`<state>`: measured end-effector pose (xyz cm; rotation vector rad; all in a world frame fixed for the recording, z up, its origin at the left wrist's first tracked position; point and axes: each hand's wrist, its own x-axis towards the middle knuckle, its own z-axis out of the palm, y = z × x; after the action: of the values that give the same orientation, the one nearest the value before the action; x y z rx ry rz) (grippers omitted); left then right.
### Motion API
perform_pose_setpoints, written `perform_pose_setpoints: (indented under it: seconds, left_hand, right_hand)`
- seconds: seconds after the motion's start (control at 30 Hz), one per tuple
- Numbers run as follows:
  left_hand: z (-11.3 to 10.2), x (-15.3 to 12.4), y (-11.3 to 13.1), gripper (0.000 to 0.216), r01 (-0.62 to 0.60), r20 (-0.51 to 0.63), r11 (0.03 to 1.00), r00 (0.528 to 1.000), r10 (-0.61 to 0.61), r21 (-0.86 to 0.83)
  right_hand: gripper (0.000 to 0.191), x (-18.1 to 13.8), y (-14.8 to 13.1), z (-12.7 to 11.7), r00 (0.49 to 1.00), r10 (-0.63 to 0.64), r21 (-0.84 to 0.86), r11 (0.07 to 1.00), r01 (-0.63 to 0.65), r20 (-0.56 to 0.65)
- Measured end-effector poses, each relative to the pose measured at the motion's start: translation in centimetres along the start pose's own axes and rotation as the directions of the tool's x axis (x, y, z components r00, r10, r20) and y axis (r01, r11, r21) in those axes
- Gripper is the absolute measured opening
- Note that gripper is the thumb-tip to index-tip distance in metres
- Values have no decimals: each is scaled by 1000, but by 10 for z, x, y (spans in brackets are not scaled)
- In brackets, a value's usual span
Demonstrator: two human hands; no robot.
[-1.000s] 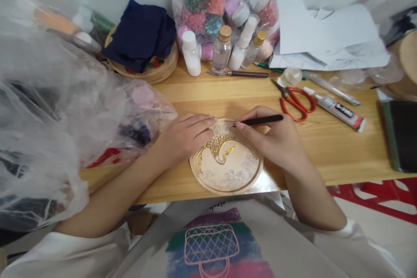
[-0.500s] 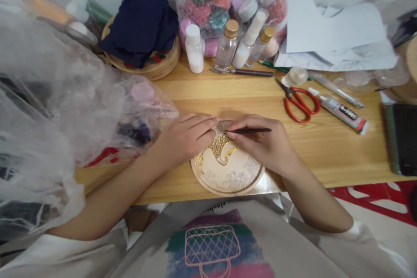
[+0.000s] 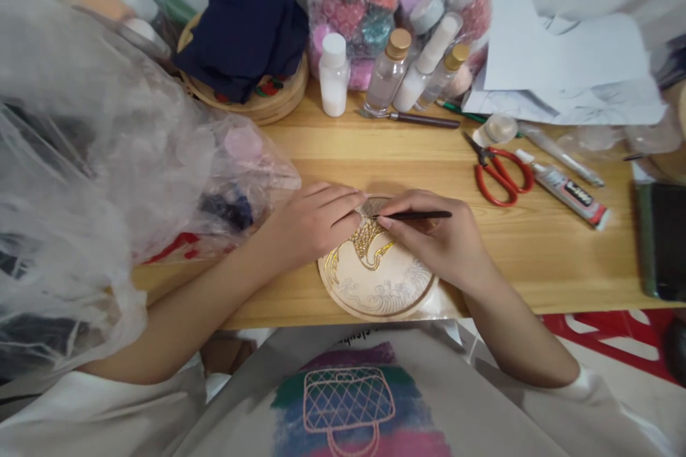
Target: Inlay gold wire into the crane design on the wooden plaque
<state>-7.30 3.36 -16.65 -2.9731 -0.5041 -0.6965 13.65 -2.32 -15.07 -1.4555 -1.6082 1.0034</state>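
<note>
A round pale disc (image 3: 394,293) lies near the table's front edge. Printed wave lines cover its lower part, and a bird with a curved neck is outlined in gold wire (image 3: 369,246). Across its upper left rests my left hand (image 3: 324,221), fingers stretched out and lying flat, the fingertips close to the tool's tip. My right hand (image 3: 442,235) leans on the disc's right side, its fingers pinched round a slim dark tweezers-like tool (image 3: 423,215). The tool points left, its tip at the upper part of the gold design. Both hands partly cover the disc.
Red-handled pliers (image 3: 501,171) and a glue tube (image 3: 573,196) lie right. Behind are a dark-handled tool (image 3: 426,119), a white-capped bottle (image 3: 334,78), other bottles and papers (image 3: 568,57). Plastic bags (image 3: 107,157) crowd the left, beside dark cloth (image 3: 244,36). A dark device (image 3: 663,239) sits far right.
The whole view has shifted slightly, so the table's things appear a little further right. Both hands keep the same pose on the disc, with the tool's tip in nearly the same spot.
</note>
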Motion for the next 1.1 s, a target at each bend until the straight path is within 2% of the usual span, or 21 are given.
perform_pose_setpoints:
  seconds: [0.17,0.47,0.73,0.97,1.1]
  left_hand:
    - [1,-1,0,23,-4,-6,1000,1000,4,-5]
    - [1,-3,3,27,20,13,1000,1000,-20,-2]
    - [5,-2,7,19,92,-62,992,993,-97,-84]
    - [2,-1,15,16,237,-29,947,968,-249,-219]
    - [1,0,19,17,268,-31,928,958,-285,-260]
  right_hand:
    - [3,-1,2,1,1000,-14,-4,1000,14,5]
    - [8,-3,0,3,995,-100,-114,989,98,-13]
    - [9,-5,-1,5,992,-125,-151,981,120,-24]
    - [9,-6,-3,5,997,-70,-153,986,65,-29]
    - [9,-6,-4,5,997,-69,-157,986,64,-28]
